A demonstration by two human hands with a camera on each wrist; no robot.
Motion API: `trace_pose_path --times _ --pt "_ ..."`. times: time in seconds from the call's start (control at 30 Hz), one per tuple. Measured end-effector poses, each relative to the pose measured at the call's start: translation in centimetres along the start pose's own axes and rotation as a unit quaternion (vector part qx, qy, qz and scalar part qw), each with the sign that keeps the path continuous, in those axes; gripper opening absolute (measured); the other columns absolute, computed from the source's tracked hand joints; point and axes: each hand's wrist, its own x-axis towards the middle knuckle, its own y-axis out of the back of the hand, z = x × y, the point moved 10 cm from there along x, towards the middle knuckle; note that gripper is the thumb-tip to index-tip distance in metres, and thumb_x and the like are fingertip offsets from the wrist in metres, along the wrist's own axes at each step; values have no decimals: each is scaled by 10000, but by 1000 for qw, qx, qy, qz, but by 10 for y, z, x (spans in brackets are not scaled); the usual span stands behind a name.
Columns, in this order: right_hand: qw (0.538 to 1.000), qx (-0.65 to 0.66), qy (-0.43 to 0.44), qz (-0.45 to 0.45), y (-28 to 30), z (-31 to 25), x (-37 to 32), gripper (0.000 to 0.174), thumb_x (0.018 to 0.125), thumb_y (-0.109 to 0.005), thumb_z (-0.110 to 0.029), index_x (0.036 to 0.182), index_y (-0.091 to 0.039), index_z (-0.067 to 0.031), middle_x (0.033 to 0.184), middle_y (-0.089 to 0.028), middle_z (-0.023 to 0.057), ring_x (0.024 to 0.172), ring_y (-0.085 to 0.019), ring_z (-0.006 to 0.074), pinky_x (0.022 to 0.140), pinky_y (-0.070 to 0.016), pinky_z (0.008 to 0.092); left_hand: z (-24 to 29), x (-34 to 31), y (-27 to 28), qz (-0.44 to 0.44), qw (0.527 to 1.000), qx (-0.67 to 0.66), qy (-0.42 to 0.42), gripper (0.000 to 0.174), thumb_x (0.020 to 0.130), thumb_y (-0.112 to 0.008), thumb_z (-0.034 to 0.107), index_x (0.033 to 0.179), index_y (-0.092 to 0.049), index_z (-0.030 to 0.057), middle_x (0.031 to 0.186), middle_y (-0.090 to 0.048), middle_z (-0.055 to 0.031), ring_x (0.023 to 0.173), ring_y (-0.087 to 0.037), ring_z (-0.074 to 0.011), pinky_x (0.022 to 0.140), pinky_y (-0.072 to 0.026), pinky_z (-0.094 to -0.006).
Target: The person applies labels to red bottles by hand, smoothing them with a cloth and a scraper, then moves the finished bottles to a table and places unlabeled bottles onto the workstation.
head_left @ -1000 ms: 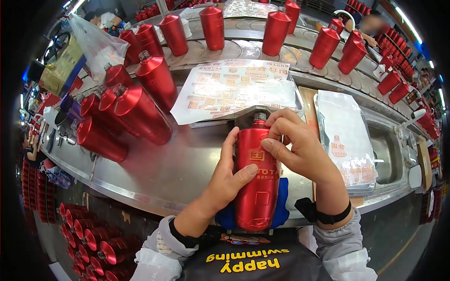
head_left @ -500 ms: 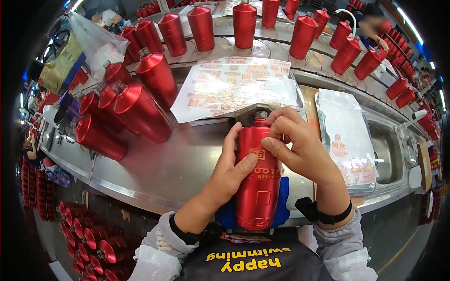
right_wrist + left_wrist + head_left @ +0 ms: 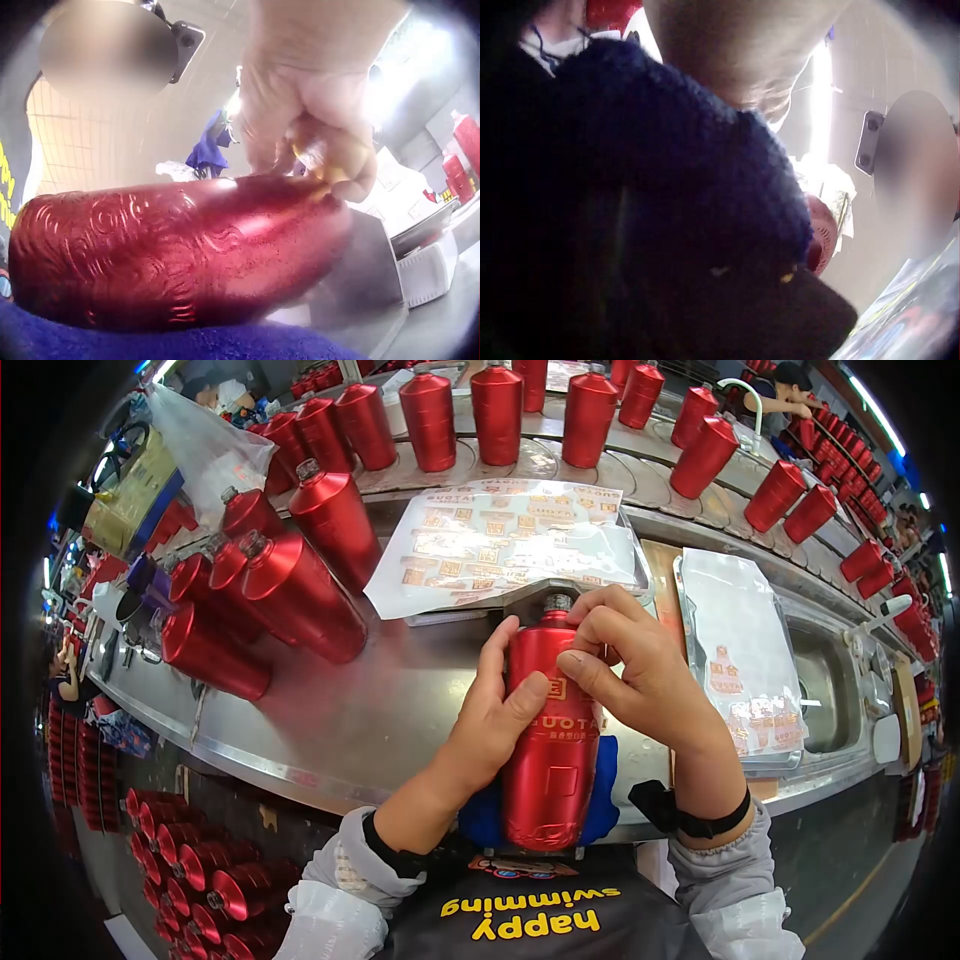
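Observation:
A red metallic bottle with gold lettering and a ridged clear cap leans back toward the person over a blue cloth. My left hand grips its left side, thumb across the front by the lettering, fingers along the edge. My right hand is at the upper right, fingers curled and thumb tip on the front by the gold square. In the right wrist view a yellowish patch shows among those fingers; I cannot tell whether they pinch something. Dark blue cloth and shadow block most of the left wrist view.
Several red bottles stand at left on the steel table. Printed label sheets lie ahead, and another sheet lies on a tray at right, beside a sink. A conveyor carries more bottles behind.
My left thumb has slid up the bottle's front, and the bottle has shifted or turned slightly to the right. My right hand stays nearly still. Bottles on the conveyor have moved along.

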Motion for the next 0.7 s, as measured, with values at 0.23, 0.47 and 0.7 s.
trace_pose_path --times 0.23,0.47,0.7 --pt "1000 11 -12 5 6 -1 -6 188 864 -697 -104 808 -544 -9 1023 -550 120 847 -571 199 691 -489 294 4 -3 -12 -10 1000 1 -7 741 1016 -509 274 1522 -61 -30 1401 -421 -195 1242 -476 -205 1038 -409 -333" --pt "1000 11 -14 6 4 1 -4 194 861 -699 -105 801 -541 -11 1019 -550 119 845 -566 194 692 -484 292 5 -3 -10 -10 1000 -15 -3 764 1009 -525 290 1521 -61 -37 1400 -423 -199 1246 -472 -207 1045 -400 -331" --pt "983 117 -122 73 14 18 -14 139 893 -621 -91 994 -579 -4 936 -544 135 860 -569 259 740 -475 346 0 -1 -6 -5 1000 9 -13 821 985 -571 327 1522 -65 -34 1408 -414 -199 1273 -453 -218 1056 -390 -340"
